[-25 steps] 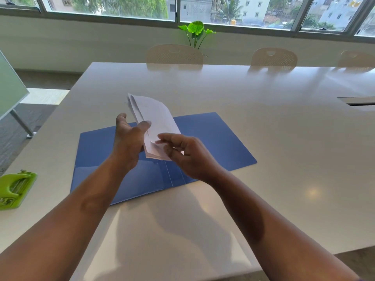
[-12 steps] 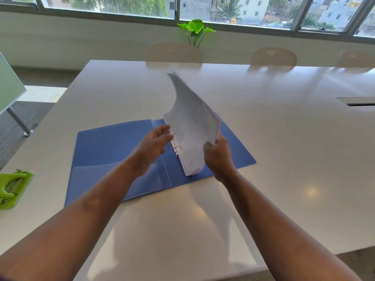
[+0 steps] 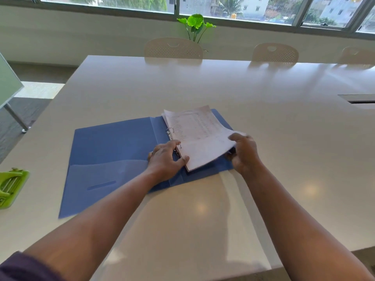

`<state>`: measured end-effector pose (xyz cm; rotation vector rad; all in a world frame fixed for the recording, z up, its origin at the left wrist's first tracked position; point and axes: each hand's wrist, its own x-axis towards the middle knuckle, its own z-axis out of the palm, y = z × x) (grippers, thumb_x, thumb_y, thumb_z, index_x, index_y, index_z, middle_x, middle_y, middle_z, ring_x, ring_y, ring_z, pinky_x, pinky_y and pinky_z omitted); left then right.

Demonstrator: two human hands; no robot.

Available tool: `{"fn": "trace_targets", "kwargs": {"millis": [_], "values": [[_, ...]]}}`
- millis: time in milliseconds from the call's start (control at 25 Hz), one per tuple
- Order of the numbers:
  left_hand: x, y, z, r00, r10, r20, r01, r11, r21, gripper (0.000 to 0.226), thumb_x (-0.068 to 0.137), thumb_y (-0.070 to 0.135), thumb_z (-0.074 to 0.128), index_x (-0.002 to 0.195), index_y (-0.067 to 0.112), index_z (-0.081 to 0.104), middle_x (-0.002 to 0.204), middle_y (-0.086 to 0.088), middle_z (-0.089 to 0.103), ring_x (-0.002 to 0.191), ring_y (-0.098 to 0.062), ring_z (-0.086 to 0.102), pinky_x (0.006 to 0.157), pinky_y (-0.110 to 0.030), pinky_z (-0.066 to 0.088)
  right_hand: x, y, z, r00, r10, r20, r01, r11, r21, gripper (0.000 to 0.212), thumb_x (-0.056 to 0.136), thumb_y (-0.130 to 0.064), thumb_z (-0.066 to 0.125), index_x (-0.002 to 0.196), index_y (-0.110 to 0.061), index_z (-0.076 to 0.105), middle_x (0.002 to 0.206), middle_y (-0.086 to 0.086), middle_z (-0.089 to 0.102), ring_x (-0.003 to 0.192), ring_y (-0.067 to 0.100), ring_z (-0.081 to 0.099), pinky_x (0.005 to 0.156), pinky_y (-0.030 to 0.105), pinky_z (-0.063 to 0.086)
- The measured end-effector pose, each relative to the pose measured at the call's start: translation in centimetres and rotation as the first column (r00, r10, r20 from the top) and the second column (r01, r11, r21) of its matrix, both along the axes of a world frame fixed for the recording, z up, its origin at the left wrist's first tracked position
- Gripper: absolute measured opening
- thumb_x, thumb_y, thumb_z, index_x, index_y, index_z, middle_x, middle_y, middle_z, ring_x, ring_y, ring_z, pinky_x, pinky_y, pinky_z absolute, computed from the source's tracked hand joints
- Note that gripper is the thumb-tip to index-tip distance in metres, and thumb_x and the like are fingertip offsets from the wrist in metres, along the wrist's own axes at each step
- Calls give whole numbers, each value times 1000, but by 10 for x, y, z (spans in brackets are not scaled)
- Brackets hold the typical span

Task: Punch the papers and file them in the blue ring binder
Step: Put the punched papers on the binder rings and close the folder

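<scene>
A lime-green plastic hole punch [image 3: 10, 187] sat at the white worktop's [image 3: 263, 138] left edge. The open blue plastic ring binder [image 3: 113, 151] lay flat mid-worktop. The left hand [image 3: 165, 159] pinched the stack of white printed papers [image 3: 199, 136] beside the metal rings [image 3: 170, 131]; the right hand [image 3: 244, 154] gripped the stack's right edge.

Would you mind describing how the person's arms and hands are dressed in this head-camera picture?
Both forearms are bare from elbow to wrist. The left hand and the right hand wear no gloves, and no watch, bracelet or ring shows, though the picture is slightly blurred. At the bottom left corner, a dark purplish sleeve covers the left upper arm.
</scene>
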<state>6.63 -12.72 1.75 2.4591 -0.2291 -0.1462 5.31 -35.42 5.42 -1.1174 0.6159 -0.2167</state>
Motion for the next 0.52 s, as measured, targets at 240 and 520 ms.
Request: {"fn": "trace_targets", "kwargs": {"millis": [240, 520], "values": [[7, 4, -10, 998, -2, 57, 2, 1000, 7, 47, 100, 45, 54, 144, 33, 44, 147, 1, 54, 140, -26, 34, 110, -46, 25, 9, -34, -15, 981, -42, -187, -53, 878, -476, 57, 87, 9, 52, 141, -10, 50, 118, 2, 60, 109, 19, 58, 66, 22, 46], [9, 9, -12, 993, -29, 116, 23, 998, 55, 41, 99, 46, 55, 136, 30, 48, 138, 1, 58, 136, -26, 40, 108, -45, 28, 5, -31, -19, 885, -63, -461, -424, 297, -856, 53, 86, -38, 63, 135, -20, 58, 136, 6, 59, 122, 31, 56, 98, 47, 46]]}}
